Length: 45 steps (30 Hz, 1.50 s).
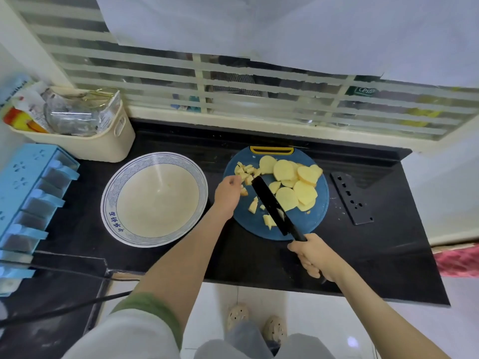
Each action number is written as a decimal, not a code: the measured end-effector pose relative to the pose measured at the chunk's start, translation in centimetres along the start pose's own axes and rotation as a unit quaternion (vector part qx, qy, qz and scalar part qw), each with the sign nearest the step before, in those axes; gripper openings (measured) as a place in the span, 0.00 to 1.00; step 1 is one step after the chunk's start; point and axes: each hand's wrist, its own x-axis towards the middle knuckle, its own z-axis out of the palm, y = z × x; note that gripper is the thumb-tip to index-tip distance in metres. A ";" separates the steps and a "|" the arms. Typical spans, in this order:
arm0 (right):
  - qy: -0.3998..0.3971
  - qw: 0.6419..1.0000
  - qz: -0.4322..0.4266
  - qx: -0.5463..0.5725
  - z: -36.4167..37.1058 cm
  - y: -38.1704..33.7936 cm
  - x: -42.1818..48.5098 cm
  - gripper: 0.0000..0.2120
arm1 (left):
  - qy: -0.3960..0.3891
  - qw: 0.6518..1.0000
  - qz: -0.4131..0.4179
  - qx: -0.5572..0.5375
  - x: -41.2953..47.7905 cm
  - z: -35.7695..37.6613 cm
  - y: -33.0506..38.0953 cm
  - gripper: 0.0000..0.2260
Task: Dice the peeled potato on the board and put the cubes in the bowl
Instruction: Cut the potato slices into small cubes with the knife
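A round blue cutting board (259,226) lies on the black counter. Pale yellow potato slices (298,182) are piled on its right half. Small potato cubes (246,171) sit at its upper left, with a few more pieces (268,221) near the front. My right hand (315,256) grips the handle of a black knife (269,203), whose blade lies slanted across the board. At the board's left edge my left hand (228,194) has its fingers curled onto the cubes. A wide white bowl with a blue rim (111,203) stands to the left of the board.
A black perforated knife sheath (351,196) lies right of the board. A cream basket (85,143) of packets stands at the back left, with a blue spice rack (28,193) along the left edge. A dark cable (67,308) crosses the lower left.
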 end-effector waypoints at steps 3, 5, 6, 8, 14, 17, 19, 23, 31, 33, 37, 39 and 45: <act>-0.005 1.000 -0.008 -0.012 -0.6 0.1 -0.3 0.20 | -0.048 0.998 -0.029 -0.035 0.8 0.1 0.3 0.09; -0.007 1.000 -0.015 -0.018 -1.0 0.2 -0.3 0.22 | -0.060 0.996 -0.044 -0.053 1.0 0.4 0.4 0.11; -0.007 1.000 -0.019 -0.023 -1.2 0.2 -0.3 0.23 | -0.062 0.994 -0.052 -0.069 1.1 0.6 0.4 0.12; -0.011 0.999 -0.027 -0.038 -1.6 0.1 -0.2 0.24 | -0.063 0.990 -0.070 -0.101 1.3 0.9 0.5 0.11; -0.029 0.997 -0.028 -0.058 -2.9 -0.1 0.4 0.24 | -0.028 0.992 -0.085 -0.091 2.0 1.6 0.8 0.07; -0.033 0.997 -0.027 -0.060 -3.5 -0.3 0.5 0.27 | 0.037 0.987 -0.127 -0.090 2.6 1.7 1.0 0.11; -0.020 0.998 -0.028 -0.045 -4.0 -0.4 0.7 0.24 | 0.048 0.989 -0.125 -0.069 2.8 1.5 0.9 0.11; 0.016 1.000 -0.022 -0.010 -4.1 -0.4 1.2 0.19 | -0.007 0.996 -0.039 0.079 1.7 1.9 0.4 0.11; 0.027 0.999 -0.017 0.022 -3.0 -0.3 2.4 0.16 | -0.072 0.926 0.130 0.348 -1.6 4.7 -1.6 0.12; 0.025 0.999 -0.017 0.024 -2.8 -0.2 2.6 0.15 | -0.085 0.919 0.137 0.361 -1.5 5.0 -2.0 0.13; 0.026 0.999 -0.019 0.028 -2.8 -0.1 2.8 0.15 | -0.094 0.910 0.135 0.381 -0.9 5.4 -2.5 0.14; 0.029 0.999 -0.019 0.035 -2.8 0.0 2.8 0.14 | -0.065 0.882 0.163 0.438 -1.1 5.6 -2.6 0.14; 0.040 0.998 -0.021 0.049 -3.0 0.2 2.6 0.16 | 0.002 0.791 0.241 0.562 -2.0 7.0 -3.3 0.18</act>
